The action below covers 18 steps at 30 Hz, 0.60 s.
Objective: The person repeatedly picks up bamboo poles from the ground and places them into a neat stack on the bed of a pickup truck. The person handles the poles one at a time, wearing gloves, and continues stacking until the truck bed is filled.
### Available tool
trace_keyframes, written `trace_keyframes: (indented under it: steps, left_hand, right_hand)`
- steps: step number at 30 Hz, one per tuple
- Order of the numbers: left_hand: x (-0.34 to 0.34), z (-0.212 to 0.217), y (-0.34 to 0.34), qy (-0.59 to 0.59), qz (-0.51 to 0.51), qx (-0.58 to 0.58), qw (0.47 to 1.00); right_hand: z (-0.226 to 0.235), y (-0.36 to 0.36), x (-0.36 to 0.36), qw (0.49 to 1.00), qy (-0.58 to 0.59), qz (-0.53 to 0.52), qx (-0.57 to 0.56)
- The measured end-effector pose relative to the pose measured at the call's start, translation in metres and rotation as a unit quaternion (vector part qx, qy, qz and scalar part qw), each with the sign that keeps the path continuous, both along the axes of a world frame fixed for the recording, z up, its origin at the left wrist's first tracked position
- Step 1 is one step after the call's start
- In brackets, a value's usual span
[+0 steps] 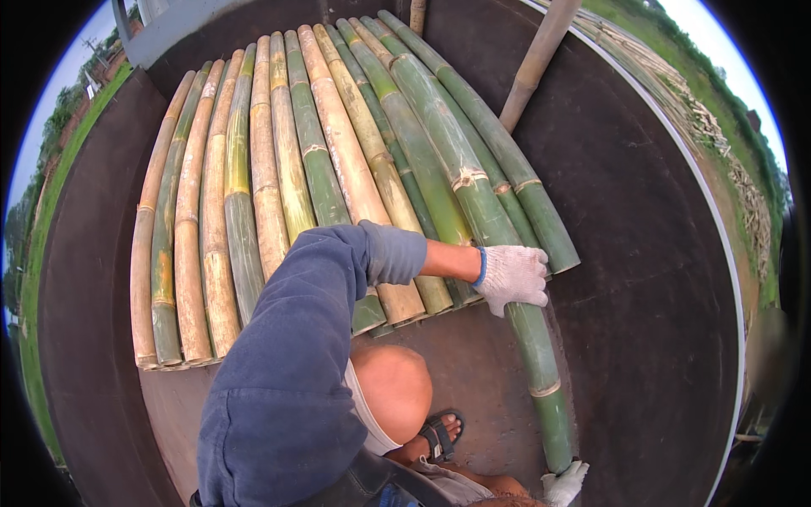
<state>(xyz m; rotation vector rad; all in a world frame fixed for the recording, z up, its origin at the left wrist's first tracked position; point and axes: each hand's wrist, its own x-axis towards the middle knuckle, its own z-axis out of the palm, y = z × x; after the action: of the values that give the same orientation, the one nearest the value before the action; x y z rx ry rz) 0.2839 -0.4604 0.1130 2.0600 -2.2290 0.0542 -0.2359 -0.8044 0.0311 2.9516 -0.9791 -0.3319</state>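
A long green bamboo pole point(541, 380) lies over the right part of a row of bamboo poles point(287, 160), its near end sticking out toward me. My left hand point(515, 277), in a white knitted glove, reaches across to the right and grips this pole from above, its fingers curled over the side. At the pole's near end, by the lower edge, my right hand point(564, 484) in a white glove is closed against the butt; its lower part is cut off. Green and tan poles lie side by side, partly hidden behind my blue-sleeved left arm point(296, 338).
Dark walls point(634, 194) enclose the poles on the left, far and right sides. A bamboo post point(539, 63) leans in the far right corner. My bent knee point(391, 393) and sandalled foot point(439, 433) are beside the long pole on the brown floor point(477, 363). More poles point(676, 93) lie outside on the right.
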Motion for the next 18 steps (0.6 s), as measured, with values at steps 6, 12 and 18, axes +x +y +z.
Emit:
trace_keyframes:
  steps: [6,12,18]
  left_hand:
    - [0.027,0.03,0.055,0.098,0.095,-0.177,0.975]
    - [-0.055,-0.001,0.052,0.142,0.12,-0.131,0.974]
    - [-0.037,-0.007,0.026,0.062,0.041,-0.113,0.991]
  right_hand:
    - [0.07,0.064,0.082,0.991,-0.007,0.102,0.085]
    - [0.104,0.112,0.207,0.944,-0.12,0.161,0.26]
    - [0.083,0.148,0.318,0.847,-0.125,0.071,0.512]
